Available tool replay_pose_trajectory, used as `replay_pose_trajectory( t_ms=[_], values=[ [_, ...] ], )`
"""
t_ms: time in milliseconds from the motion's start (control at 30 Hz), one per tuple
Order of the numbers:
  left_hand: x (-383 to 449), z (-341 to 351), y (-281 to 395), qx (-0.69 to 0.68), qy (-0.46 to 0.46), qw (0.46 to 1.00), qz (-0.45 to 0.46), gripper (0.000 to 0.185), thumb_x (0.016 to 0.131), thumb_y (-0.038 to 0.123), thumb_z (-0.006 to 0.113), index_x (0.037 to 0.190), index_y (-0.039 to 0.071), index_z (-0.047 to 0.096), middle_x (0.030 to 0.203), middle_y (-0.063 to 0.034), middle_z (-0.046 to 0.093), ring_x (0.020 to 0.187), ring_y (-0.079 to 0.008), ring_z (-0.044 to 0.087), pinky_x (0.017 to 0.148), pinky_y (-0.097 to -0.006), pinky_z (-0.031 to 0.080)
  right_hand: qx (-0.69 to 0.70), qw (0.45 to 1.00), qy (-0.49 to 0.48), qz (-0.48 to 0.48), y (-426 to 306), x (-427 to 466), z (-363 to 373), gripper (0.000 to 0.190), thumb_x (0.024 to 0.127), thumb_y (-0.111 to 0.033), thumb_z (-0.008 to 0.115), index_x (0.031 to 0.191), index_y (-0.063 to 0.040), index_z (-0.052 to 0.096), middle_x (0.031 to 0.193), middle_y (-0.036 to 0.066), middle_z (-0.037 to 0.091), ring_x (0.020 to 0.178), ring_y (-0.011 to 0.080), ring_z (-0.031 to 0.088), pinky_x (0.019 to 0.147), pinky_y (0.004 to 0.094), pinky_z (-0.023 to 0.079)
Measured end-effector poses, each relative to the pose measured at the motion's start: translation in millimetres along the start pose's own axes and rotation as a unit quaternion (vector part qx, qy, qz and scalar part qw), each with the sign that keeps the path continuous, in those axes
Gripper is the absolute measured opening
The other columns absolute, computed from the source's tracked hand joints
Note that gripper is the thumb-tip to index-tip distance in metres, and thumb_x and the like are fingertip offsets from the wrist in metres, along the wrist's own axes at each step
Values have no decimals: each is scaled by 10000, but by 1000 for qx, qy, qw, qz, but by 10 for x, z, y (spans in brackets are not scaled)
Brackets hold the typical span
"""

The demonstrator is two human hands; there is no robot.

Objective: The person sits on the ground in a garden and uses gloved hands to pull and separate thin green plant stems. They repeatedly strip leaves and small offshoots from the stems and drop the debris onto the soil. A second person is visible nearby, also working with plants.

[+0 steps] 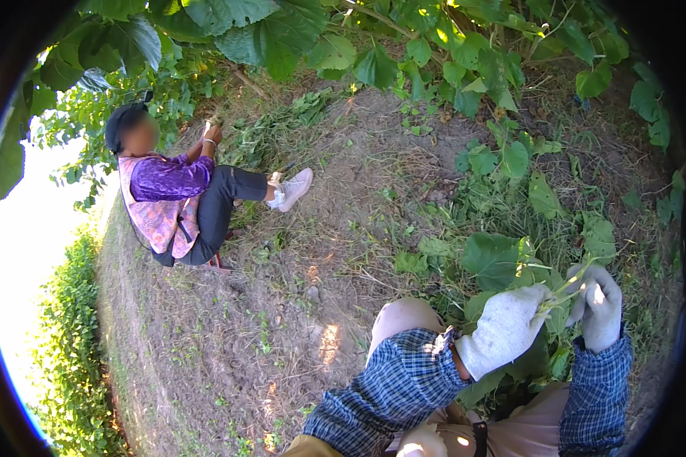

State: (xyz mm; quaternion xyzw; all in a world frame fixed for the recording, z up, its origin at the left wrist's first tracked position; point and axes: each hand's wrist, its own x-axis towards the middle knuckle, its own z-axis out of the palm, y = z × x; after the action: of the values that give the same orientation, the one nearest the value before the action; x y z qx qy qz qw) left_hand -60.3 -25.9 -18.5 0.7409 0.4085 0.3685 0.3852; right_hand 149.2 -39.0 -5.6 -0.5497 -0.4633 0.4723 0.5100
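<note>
Both of my hands wear pale cloth work gloves, with blue plaid sleeves behind them. My left hand point(506, 330) is closed around thin green leafy stems point(561, 295) that stick out past the thumb side. My right hand point(597, 303) has its fingers curled at the upper part of these same stems; its exact grip is partly hidden. Broad green leaves point(490, 260) lie just beyond and under my hands. Below them, my legs in light trousers point(534, 411) are bent, with one knee point(407, 320) left of my left forearm.
A co-worker point(168, 183) sits low at the left, hands together near cut weeds point(263, 134). Leafy branches point(377, 65) hang across the top. Dry soil point(234, 337) with straw and small weeds stretches between us. A green hedge point(71, 354) runs along the left.
</note>
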Motion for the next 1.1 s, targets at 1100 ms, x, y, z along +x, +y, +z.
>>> replay_pose_trajectory(
  t_ms=[1100],
  values=[
    [-32, 61, 42, 48, -78, 995, 30, 205, 833, 88, 673, 1017, 13, 622, 847, -214, 656, 826, -414, 659, 708, -488, 532, 106, 992, -69, -1, 163, -66, -35, 464, 904, -425, 710, 955, 32, 654, 651, 39, 617, 439, 101, 522, 408, 229, 420]
  ],
)
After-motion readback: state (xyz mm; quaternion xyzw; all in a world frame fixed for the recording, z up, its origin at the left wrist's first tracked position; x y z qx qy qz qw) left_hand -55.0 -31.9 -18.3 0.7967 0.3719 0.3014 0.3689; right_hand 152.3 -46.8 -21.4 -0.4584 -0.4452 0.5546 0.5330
